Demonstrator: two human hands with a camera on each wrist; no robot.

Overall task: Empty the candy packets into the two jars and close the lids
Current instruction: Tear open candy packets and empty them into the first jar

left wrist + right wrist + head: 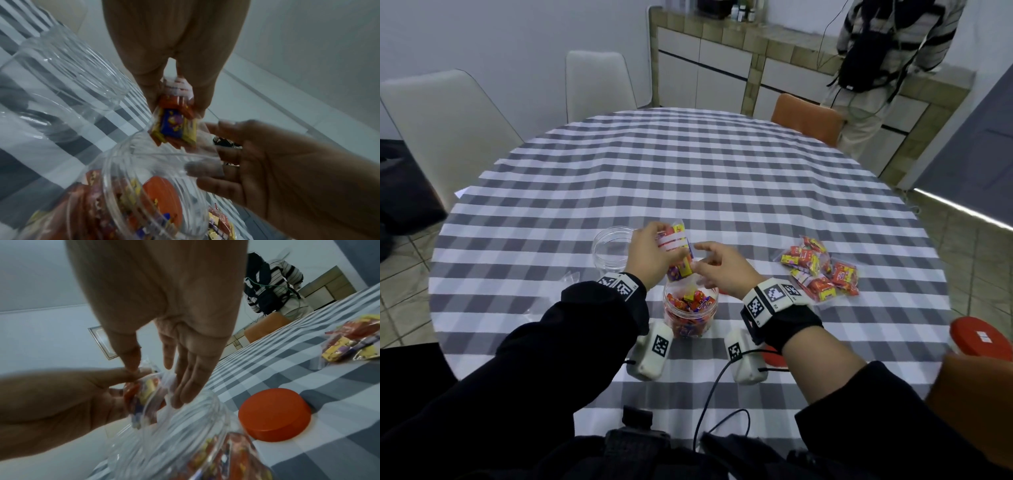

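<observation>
Gripping a clear candy packet (677,251) of red and yellow sweets in my left hand (650,255), my loose-fingered right hand (722,269) touches its lower end above the part-filled jar (690,313).

Grey-and-white checked tablecloth (688,178) over a round table, filling mid-frame. Two white chairs (448,116) at upper left, orange chair (808,116) at the far edge right of centre. Tiled counter with white cabinet doors (722,65) along the top; a person in a striped top with a black backpack (873,51) standing at it, upper right.
</observation>
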